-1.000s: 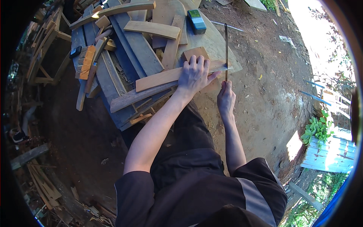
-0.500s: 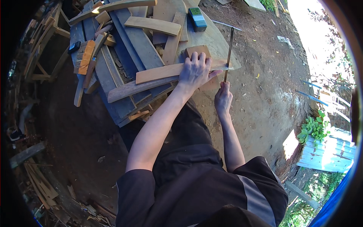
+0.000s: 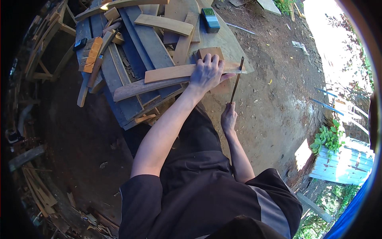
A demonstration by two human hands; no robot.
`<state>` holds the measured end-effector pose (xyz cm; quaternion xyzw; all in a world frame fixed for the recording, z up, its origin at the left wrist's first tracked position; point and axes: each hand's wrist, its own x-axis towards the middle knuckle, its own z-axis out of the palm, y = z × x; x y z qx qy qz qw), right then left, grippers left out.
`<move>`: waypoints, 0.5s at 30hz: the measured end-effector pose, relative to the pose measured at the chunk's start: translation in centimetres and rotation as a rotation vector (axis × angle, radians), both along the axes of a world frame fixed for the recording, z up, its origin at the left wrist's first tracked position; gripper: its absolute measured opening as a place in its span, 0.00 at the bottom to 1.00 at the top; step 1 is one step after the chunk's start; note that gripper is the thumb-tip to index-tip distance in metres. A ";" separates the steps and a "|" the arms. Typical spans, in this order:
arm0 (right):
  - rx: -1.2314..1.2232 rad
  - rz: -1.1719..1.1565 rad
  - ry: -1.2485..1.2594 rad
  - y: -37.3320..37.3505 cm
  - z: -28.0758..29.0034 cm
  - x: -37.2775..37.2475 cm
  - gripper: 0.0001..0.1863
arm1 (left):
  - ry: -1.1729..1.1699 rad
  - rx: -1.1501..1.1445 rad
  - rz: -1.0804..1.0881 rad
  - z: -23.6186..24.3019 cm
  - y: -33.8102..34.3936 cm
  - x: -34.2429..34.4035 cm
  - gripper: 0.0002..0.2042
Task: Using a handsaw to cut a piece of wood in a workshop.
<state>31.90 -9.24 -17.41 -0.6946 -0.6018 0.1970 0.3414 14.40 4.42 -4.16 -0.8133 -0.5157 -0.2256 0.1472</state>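
Observation:
My left hand (image 3: 207,72) presses flat on a long, slightly curved light wooden plank (image 3: 169,73) that lies across the blue-grey bench (image 3: 139,42). A small brown wooden block (image 3: 210,51) sits just beyond my fingers. My right hand (image 3: 229,118) is closer to me, off the bench edge, gripping the handle end of a thin dark saw blade (image 3: 236,79). The blade runs up to the plank's right end and meets it there. A second darker plank (image 3: 135,88) lies under the first.
Several wood offcuts and curved slats (image 3: 164,24) lie over the bench, with a green-topped box (image 3: 210,19) at the back and an orange tool (image 3: 92,54) at left. Bare dirt ground (image 3: 274,99) lies to the right, scrap wood (image 3: 38,191) at lower left, a white fence (image 3: 344,163) at right.
The saw blade has been drawn back toward me along the plank's right end, and my right hand has come down with it. My left hand stays on the plank.

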 end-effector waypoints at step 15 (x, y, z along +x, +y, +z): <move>0.051 -0.002 -0.054 -1.4 -2.2 1.2 0.07 | -0.011 -0.003 -0.036 0.1 -0.4 0.3 0.28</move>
